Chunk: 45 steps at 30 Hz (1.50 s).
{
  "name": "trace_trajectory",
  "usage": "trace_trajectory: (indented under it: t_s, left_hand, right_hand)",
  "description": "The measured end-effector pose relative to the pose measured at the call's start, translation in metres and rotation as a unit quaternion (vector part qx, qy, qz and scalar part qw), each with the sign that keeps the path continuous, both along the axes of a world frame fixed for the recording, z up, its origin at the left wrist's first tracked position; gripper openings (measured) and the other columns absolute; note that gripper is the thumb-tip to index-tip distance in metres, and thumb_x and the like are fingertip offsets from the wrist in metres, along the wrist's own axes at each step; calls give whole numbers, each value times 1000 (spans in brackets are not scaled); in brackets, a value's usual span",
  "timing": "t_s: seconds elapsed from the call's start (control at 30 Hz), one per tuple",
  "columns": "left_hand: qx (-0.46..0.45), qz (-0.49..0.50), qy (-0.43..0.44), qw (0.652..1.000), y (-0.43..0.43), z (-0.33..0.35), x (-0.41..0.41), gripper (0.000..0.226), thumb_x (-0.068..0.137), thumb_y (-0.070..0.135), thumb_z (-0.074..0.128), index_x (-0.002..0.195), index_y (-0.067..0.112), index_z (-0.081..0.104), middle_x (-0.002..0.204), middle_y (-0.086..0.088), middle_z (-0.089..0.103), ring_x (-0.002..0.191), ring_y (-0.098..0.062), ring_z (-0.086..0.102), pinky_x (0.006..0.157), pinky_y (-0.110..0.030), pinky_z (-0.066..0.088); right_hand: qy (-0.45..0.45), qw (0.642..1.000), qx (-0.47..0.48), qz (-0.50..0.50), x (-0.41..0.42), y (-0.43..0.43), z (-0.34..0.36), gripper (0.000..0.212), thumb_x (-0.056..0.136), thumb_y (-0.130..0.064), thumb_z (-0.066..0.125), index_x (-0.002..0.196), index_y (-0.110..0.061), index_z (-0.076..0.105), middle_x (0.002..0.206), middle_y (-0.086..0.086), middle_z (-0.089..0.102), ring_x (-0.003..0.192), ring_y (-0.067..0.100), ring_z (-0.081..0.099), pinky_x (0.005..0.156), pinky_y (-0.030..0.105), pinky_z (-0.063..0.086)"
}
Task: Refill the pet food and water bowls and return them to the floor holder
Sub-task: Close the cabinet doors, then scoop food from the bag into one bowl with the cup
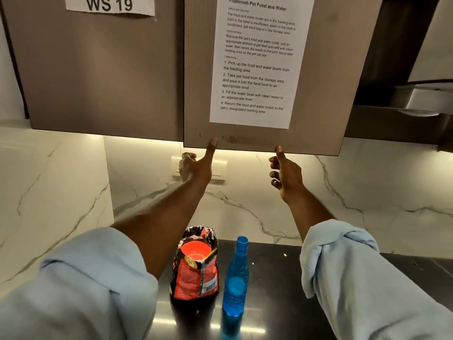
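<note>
The left hand point(196, 166) is pinching the lower edge of the cabinet door point(198, 69), thumb lying on its front and fingers curling beneath. The right hand point(286, 174) is touching that edge with its thumb tip, other fingers curling below, so whether it is gripping cannot be told. Below the arms, the opened pet food bag point(196, 278) is standing on the dark countertop point(282, 290) with an orange cup point(196, 249) sitting in its mouth, and the blue water bottle point(235, 276) is standing upright just beside it.
</note>
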<state>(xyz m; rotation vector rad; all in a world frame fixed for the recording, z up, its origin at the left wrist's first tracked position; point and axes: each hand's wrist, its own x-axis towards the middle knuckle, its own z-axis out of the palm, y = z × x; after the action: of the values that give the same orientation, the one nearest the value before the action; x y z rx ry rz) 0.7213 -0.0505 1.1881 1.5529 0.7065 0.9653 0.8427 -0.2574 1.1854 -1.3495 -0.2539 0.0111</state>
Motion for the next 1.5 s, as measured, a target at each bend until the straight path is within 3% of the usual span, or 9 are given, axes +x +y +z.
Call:
trace_trajectory:
  t_s: [0.17,0.37,0.5,0.63,0.77,0.93,1.13,1.3,1.5]
  left_hand:
    - [-51,32,29,998,3,6,32,99,61,101,53,115,18,58,120,-5,63,111,-29,61,100,-46,52]
    - [-48,32,-10,998,0,-1,54,90,73,96,48,112,16,60,116,-7,66,108,-28,62,95,-43,54]
    - [-10,30,-18,999,-1,0,55,82,83,89,46,111,13,61,114,-7,66,106,-27,64,93,-43,55]
    - [67,17,-2,998,12,-10,45,76,88,85,41,107,14,61,114,-5,65,107,-26,61,95,-43,53]
    - [158,-3,35,987,38,-47,31,61,96,75,43,107,17,58,111,-2,59,103,-23,56,83,-35,42]
    - [129,-7,146,981,78,-118,6,51,94,61,58,119,17,55,129,-10,53,108,-25,54,94,-41,49]
    - [116,-78,329,934,113,-201,-31,53,88,57,70,113,12,60,126,-15,61,103,-29,59,87,-38,49]
    - [76,-146,377,911,124,-242,-47,92,82,63,75,148,6,45,148,-21,51,134,-39,54,103,-44,50]
    - [58,-198,360,910,133,-272,-45,52,92,38,73,132,10,54,130,-12,61,116,-29,63,94,-42,54]
  right_hand:
    - [-76,992,5,-97,4,22,1,50,100,-55,65,69,-17,73,56,-6,64,47,10,52,47,23,42]
    - [-151,969,-31,-194,6,35,-5,54,104,-51,60,72,-12,77,66,1,69,64,22,64,75,37,52]
    - [-167,945,-83,-270,5,43,-8,55,105,-52,57,68,-16,73,64,-7,67,61,10,62,63,19,39]
    - [-278,897,-172,-296,-5,49,-22,52,108,-39,54,68,-7,62,64,3,62,62,22,57,61,30,42]
    - [-403,854,-261,-199,-26,72,-49,37,103,-31,62,72,-12,63,67,-2,61,62,16,55,59,28,41]
    - [-431,841,-320,-66,-60,112,-89,18,94,-26,69,81,-15,69,74,-3,69,67,15,63,63,32,53]
    - [-230,767,-562,209,-72,157,-158,30,94,-16,72,123,-11,75,116,9,76,108,27,71,97,43,59]
    - [-168,698,-637,279,-76,180,-208,56,93,-12,68,148,-23,61,144,10,63,132,32,60,108,41,52]
    - [-116,704,-650,262,-66,195,-222,65,92,-25,76,152,-18,54,146,12,62,133,32,59,108,40,52]
